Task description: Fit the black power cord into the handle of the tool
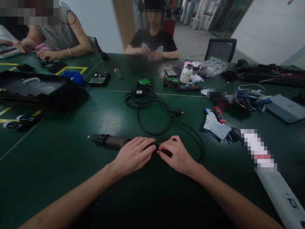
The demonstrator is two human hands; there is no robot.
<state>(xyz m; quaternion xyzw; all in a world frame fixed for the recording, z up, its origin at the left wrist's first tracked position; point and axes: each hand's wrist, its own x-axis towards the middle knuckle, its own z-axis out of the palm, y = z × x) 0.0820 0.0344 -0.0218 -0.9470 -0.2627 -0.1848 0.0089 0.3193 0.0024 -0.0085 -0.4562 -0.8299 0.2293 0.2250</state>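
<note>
Head view, left to right: the electric screwdriver (114, 141) lies on the green counter (95, 190), its rear end grasped by the left hand (137, 154); the right hand (175, 156) pinches the cable end (158, 145) beside it. The coiled black cable (154, 133) lies just beyond both hands, its plug (179, 112) toward the right

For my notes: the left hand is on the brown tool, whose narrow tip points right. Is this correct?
The direction is wrong: in the head view, the left hand is on the brown tool, but its narrow tip points left.
</note>
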